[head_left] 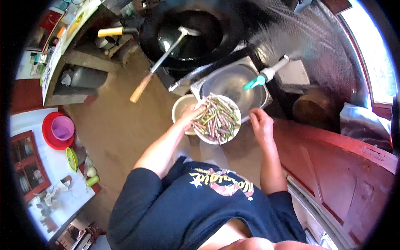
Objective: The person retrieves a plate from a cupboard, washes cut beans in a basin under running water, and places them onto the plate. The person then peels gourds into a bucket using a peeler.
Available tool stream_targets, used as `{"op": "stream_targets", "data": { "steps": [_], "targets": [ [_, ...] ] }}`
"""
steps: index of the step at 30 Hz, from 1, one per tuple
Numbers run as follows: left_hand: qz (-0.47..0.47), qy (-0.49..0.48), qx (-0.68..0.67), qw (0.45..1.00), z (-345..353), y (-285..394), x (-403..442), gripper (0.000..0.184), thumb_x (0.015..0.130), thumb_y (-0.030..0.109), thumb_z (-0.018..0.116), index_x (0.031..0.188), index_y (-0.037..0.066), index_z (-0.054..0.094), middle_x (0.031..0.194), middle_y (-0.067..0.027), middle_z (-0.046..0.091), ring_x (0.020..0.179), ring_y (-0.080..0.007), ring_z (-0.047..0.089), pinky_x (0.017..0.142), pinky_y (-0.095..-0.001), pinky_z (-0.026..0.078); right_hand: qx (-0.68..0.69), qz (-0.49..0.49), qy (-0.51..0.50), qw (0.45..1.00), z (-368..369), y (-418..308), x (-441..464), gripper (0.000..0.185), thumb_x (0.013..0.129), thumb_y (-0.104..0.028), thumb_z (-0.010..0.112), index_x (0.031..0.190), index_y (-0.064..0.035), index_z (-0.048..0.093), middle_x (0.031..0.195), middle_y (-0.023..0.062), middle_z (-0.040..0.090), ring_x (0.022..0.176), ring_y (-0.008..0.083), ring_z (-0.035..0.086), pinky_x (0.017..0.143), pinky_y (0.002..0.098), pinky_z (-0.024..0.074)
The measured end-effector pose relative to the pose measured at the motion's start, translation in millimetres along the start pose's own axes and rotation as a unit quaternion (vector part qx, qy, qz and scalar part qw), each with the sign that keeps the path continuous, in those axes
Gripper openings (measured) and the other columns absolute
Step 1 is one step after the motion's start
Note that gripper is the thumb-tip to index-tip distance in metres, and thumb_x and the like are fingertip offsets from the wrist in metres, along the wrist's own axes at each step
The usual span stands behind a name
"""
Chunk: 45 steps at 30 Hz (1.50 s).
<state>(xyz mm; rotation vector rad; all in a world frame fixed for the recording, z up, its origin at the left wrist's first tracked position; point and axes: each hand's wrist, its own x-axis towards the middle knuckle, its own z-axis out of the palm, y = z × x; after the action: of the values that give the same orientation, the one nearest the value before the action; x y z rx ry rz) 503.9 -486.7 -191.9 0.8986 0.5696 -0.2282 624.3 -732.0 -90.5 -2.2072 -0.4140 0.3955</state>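
My left hand [192,116] grips the left rim of a white bowl, fingers wrapped at its edge. Cut bean pods [216,118], purple and green, fill the bowl [236,134] in a heap. To the right of it hangs my right hand [262,124], apart from the bowl, with its fingers curled together; whether anything is in them is hidden. Just beyond the bowl lies a metal sink [233,81] with a tap [273,71] whose spout is turquoise. Partly behind the bowl and my left hand stands a pale basin [179,109].
A large black wok [191,41] sits on the stove, a long-handled wok spatula [168,52] resting across its rim. A red wooden door [329,158] stands on my right. At far left, a white counter [77,191] carries a red basin [48,131] and a pink bowl [63,127].
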Motion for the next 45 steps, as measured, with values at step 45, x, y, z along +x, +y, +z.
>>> {"op": "stream_targets", "data": {
  "steps": [45],
  "targets": [
    [0.029,-0.019,-0.040,0.999,24,32,-20,0.038,0.082,0.028,0.062,0.109,0.004,0.052,0.094,-0.0066,0.061,0.076,-0.0155,0.062,0.062,-0.0283,0.054,-0.142,-0.072,-0.001,0.987,54,-58,-94,0.015,0.073,-0.020,0.064,0.073,-0.0076,0.055,0.068,0.0105,0.059,0.064,0.0277,0.059,0.056,0.0364,0.0462]
  ]
}}
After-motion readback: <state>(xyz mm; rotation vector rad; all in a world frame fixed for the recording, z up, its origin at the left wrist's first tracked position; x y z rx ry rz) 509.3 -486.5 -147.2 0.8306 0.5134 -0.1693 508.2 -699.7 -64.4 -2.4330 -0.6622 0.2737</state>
